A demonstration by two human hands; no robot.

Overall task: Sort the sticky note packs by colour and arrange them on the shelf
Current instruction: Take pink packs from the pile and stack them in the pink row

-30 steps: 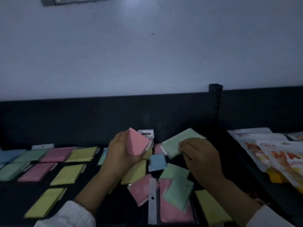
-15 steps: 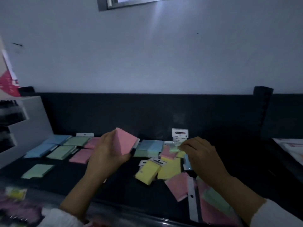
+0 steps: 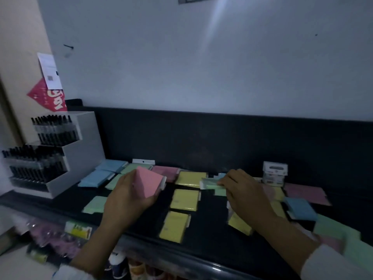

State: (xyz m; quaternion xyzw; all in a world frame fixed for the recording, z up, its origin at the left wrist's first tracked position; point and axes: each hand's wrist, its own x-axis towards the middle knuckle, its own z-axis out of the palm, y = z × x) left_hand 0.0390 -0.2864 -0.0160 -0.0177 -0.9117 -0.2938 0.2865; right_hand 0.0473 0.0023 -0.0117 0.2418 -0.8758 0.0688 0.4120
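Note:
My left hand [image 3: 129, 196] grips a pink sticky note pack [image 3: 148, 183] above the black shelf [image 3: 205, 237]. My right hand [image 3: 245, 194] pinches a green pack [image 3: 210, 182], held edge-on above the shelf's middle. Sorted packs lie flat to the left: blue packs [image 3: 96, 177], green packs [image 3: 94, 205], a pink pack [image 3: 166, 172] and a column of yellow packs [image 3: 184, 199]. At the right lies a mixed heap with a blue pack [image 3: 301, 208], pink packs [image 3: 304, 193] and green packs [image 3: 333, 229].
A white stepped display of black pens [image 3: 50, 146] stands at the shelf's left end. A small white labelled box [image 3: 275, 173] stands by the black back panel. Goods fill the lower shelf [image 3: 60, 237] below the front edge. Paper notices [image 3: 49, 81] hang on the left wall.
The view has swung left, bringing the pen display into sight. Both hands have travelled left along the shelf, still carrying the pink and green packs; the mixed heap now lies to the right.

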